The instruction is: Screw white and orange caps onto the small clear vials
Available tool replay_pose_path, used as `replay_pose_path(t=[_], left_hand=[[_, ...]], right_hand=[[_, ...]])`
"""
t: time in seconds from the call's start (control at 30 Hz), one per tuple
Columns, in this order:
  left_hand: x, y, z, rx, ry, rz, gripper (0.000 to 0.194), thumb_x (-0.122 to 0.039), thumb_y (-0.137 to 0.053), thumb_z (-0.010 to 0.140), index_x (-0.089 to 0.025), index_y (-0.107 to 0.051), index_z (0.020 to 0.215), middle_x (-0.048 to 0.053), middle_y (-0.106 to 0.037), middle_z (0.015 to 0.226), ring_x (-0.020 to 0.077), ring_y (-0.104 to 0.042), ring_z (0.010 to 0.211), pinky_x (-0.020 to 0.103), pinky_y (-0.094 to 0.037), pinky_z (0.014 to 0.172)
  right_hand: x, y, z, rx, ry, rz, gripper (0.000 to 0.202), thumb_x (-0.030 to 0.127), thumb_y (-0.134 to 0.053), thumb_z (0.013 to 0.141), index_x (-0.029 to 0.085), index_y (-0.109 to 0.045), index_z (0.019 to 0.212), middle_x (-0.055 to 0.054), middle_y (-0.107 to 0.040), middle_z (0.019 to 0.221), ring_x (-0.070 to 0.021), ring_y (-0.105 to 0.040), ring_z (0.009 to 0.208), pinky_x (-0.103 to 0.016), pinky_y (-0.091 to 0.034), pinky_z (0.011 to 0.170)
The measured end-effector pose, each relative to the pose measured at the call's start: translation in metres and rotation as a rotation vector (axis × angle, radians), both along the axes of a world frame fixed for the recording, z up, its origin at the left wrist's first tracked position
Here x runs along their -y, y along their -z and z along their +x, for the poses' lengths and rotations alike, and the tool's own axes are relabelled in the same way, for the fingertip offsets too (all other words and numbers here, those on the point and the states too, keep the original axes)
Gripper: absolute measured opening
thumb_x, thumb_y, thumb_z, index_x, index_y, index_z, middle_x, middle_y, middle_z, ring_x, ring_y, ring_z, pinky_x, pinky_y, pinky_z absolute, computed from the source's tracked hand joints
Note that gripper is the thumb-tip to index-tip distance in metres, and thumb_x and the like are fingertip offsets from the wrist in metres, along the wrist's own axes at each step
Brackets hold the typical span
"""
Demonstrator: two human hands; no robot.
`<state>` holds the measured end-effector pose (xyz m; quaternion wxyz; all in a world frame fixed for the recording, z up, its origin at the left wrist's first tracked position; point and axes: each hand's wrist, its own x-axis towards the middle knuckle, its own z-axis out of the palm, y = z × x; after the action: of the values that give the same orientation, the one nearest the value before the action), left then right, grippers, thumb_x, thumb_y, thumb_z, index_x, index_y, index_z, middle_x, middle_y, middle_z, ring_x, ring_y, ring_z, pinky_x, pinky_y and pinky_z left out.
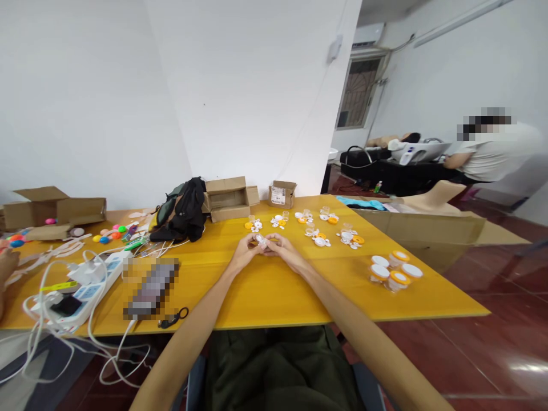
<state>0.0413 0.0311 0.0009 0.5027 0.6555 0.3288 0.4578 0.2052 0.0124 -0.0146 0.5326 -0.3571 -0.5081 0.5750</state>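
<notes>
Above the middle of the yellow table (265, 291), my left hand (246, 251) and my right hand (280, 246) meet. The fingers of both are closed around a small white, partly clear plastic piece (261, 240), mostly covered by them. Just beyond the hands lies a small group of white parts (257, 225) with an orange ring and a clear cup. Similar groups of loose parts (319, 238) spread to the right, each with clear cups and white and orange pieces. Farther right stand several clear jars with orange-and-white lids (399, 278), close together.
An open cardboard box (229, 200), a smaller box (282, 195) and a black backpack (182, 208) line the back. At left are a power strip (96, 285), tangled white cables, a blurred phone (154, 288), colored balls and another person's hand (7, 265). Another person sits far right.
</notes>
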Motion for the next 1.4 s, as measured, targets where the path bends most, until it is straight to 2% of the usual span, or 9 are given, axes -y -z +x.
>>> replay_pose_path(t=[0.23, 0.5, 0.67, 0.97, 1.23, 1.4], left_hand=[[-0.0016, -0.0004, 0.0013, 0.024, -0.022, 0.0, 0.034, -0.037, -0.084, 0.059, -0.017, -0.067, 0.08, 0.001, -0.066, 0.08, 0.0153, -0.059, 0.079, 0.024, -0.046, 0.071], [-0.0015, -0.0003, 0.0011, 0.016, -0.024, -0.018, 0.039, -0.035, -0.086, 0.053, -0.018, -0.067, 0.083, 0.0, -0.067, 0.079, 0.0153, -0.06, 0.076, 0.027, -0.047, 0.076], [0.0002, -0.0012, 0.0011, 0.007, 0.003, -0.009, 0.042, -0.029, -0.086, 0.052, -0.019, -0.067, 0.087, 0.0, -0.067, 0.081, 0.0159, -0.06, 0.079, 0.028, -0.047, 0.08], [0.0016, -0.0022, 0.0001, 0.031, 0.001, -0.007, 0.037, -0.029, -0.086, 0.054, -0.018, -0.066, 0.084, 0.0, -0.066, 0.078, 0.016, -0.061, 0.078, 0.029, -0.047, 0.082], [-0.0005, -0.0007, -0.0001, 0.058, 0.014, -0.025, 0.041, -0.033, -0.086, 0.054, -0.018, -0.065, 0.085, 0.0, -0.066, 0.078, 0.0158, -0.062, 0.076, 0.03, -0.049, 0.08], [-0.0013, -0.0007, -0.0006, 0.074, 0.0, -0.034, 0.041, -0.033, -0.086, 0.055, -0.018, -0.064, 0.086, 0.0, -0.067, 0.08, 0.0162, -0.062, 0.078, 0.03, -0.049, 0.08]], right_hand=[[0.0024, -0.0026, -0.0002, -0.026, 0.034, 0.01, 0.046, 0.052, -0.086, 0.056, 0.022, -0.064, 0.082, 0.0, -0.072, 0.077, -0.0154, -0.069, 0.071, -0.032, -0.058, 0.076], [0.0038, -0.0053, -0.0015, 0.013, 0.045, 0.008, 0.052, 0.067, -0.079, 0.056, 0.02, -0.062, 0.072, 0.001, -0.067, 0.064, -0.0132, -0.065, 0.058, -0.026, -0.055, 0.062], [0.0028, -0.0053, -0.0039, 0.087, 0.046, 0.026, 0.058, 0.076, -0.069, 0.061, 0.019, -0.061, 0.066, 0.0, -0.064, 0.055, -0.0129, -0.061, 0.05, -0.025, -0.051, 0.052], [0.001, -0.0048, -0.0052, 0.169, 0.037, 0.019, 0.065, 0.083, -0.058, 0.065, 0.018, -0.059, 0.059, -0.004, -0.065, 0.052, -0.0129, -0.058, 0.044, -0.024, -0.047, 0.043], [0.0007, -0.0049, -0.0051, 0.206, 0.043, 0.056, 0.058, 0.077, -0.058, 0.071, 0.02, -0.059, 0.066, -0.001, -0.062, 0.052, -0.0119, -0.056, 0.043, -0.021, -0.041, 0.038], [0.0023, -0.0058, -0.005, 0.223, 0.028, 0.068, 0.051, 0.072, -0.065, 0.069, 0.021, -0.06, 0.073, 0.002, -0.061, 0.056, -0.0116, -0.058, 0.047, -0.02, -0.041, 0.04]])
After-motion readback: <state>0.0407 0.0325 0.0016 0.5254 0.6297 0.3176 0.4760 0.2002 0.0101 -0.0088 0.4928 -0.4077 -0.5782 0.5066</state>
